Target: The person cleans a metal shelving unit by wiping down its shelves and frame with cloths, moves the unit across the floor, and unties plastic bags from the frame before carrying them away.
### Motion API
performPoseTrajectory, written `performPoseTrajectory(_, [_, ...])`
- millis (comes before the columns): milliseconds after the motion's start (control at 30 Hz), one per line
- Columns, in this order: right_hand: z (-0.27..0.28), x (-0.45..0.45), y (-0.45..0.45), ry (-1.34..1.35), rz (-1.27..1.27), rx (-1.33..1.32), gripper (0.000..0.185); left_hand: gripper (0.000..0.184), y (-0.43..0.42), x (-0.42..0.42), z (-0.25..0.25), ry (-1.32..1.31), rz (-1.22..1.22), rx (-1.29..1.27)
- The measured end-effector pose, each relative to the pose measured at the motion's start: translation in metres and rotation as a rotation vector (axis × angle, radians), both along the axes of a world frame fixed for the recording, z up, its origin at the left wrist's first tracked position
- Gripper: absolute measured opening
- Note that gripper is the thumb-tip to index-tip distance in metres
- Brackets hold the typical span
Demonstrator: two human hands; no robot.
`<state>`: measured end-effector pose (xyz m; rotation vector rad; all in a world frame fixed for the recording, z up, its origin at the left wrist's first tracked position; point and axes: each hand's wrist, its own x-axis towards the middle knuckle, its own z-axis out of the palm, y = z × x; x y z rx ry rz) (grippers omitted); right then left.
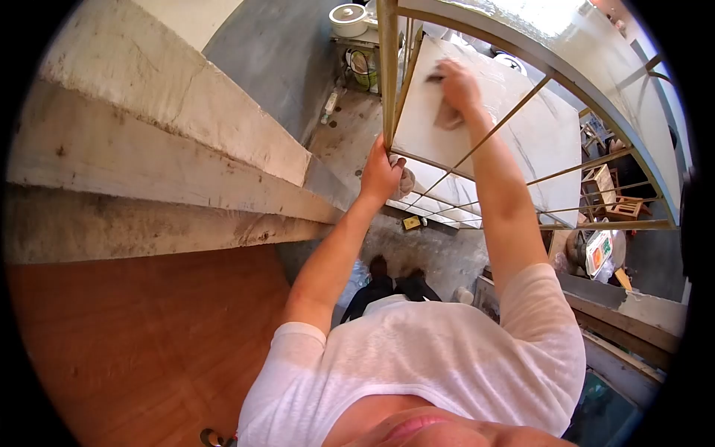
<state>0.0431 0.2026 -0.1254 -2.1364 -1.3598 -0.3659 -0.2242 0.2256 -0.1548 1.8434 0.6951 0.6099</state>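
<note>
My right hand [459,86] is pressed to a white marbled shelf panel [521,104], its fingers closed on a brownish cloth [448,117] that lies against the surface. A small dark patch shows by the fingertips; I cannot make it out. Lower and to the left, my left hand [380,175] is closed round the gold-coloured metal post [388,82] at the shelf rack's corner. A crumpled beige bundle [406,183] shows just beside that thumb; whether the hand also holds it is unclear. Thin metal bars cross in front of my right forearm.
Thick concrete ledges [171,164] run along the left, above a reddish-brown board [149,335]. A white lidded pot [348,20] stands on a small cabinet at the back. On the right are wooden stools [625,207] and a weighing scale [598,253]. A small yellow box [411,223] lies below the rack.
</note>
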Motion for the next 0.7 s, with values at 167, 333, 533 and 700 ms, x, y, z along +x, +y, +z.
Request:
performPoseTrajectory(167, [0.005,-0.086,-0.012,-0.114,0.392,-0.039,0.041,0.051,0.002,-0.003,-0.004,0.013,-0.056,0.006])
performPoseTrajectory(333, [0.008,-0.087,-0.073,-0.013,0.163,-0.093,0.032,0.042,0.005,-0.001,-0.010,0.073,-0.063,-0.004])
performPoseTrajectory(533, [0.019,-0.051,-0.080,-0.016,-0.490,-0.152,0.021,0.036,-0.006,-0.005,0.011,-0.109,-0.082,-0.080])
performPoseTrajectory(700, [0.010,-0.087,-0.112,0.036,-0.179,0.023,0.027,0.036,0.002,0.003,-0.014,-0.112,-0.112,-0.213])
